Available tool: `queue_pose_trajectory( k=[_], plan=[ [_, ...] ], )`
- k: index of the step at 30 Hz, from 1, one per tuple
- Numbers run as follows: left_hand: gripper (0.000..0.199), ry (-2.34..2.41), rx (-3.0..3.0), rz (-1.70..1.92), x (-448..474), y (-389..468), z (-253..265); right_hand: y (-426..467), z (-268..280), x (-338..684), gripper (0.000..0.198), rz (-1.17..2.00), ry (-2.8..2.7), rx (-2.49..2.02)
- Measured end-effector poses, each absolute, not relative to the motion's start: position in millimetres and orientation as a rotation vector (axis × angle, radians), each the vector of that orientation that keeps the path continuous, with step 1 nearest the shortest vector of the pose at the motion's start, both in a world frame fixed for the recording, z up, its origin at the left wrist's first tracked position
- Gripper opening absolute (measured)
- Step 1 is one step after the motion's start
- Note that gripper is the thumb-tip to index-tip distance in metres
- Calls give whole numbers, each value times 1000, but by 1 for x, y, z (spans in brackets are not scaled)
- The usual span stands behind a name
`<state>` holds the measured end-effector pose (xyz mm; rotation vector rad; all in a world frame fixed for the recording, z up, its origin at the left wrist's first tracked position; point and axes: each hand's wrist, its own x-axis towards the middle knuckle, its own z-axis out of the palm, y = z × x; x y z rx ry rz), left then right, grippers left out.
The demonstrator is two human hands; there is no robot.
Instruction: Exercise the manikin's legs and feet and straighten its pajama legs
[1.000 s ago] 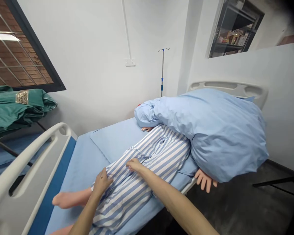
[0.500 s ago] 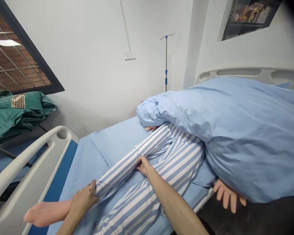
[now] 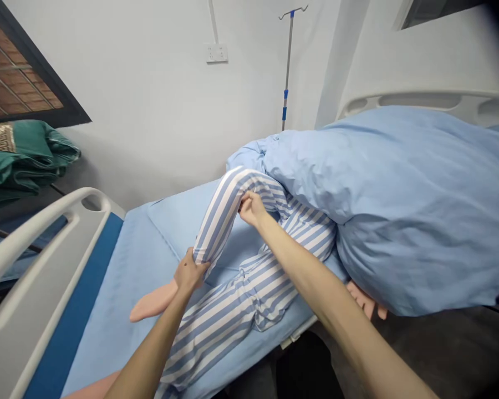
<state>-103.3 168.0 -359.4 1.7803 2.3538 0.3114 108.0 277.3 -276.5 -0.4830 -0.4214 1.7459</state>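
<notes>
A manikin in blue-and-white striped trousers (image 3: 216, 221) lies on the bed, its far leg bent with the knee raised. My left hand (image 3: 190, 271) is closed round that leg's ankle at the trouser cuff, just above the bare foot (image 3: 153, 302). Behind the raised knee, my right hand (image 3: 251, 209) grips the leg, its fingertips partly hidden by the cloth. The near leg (image 3: 228, 310) lies flat on the sheet, its shin partly behind my left forearm. A light blue quilt (image 3: 391, 199) covers the upper body; a manikin hand (image 3: 363, 299) sticks out beneath it.
The bed's footboard (image 3: 45, 260) stands at the left and its headboard (image 3: 424, 101) at the back right. An IV pole (image 3: 289, 61) rises by the wall beyond the bed. Folded green cloth (image 3: 29, 155) lies left, under a barred window (image 3: 16, 72).
The far leg has gone from nearly straight to bent: the knee has risen and the foot has slid toward the hips. Both my hands moved with it, and the view has tilted down.
</notes>
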Motion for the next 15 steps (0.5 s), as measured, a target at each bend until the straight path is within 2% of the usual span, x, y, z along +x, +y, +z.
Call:
queue_pose_trajectory(
  k=[5,15],
  plan=[
    [40,2436,1754,428,-67,192,-349,287,-246,134,7,1752,-614,-541],
    [38,2386,1759,269,-116,173,-352,278,-273,98,6,1758,-558,-639]
  ],
)
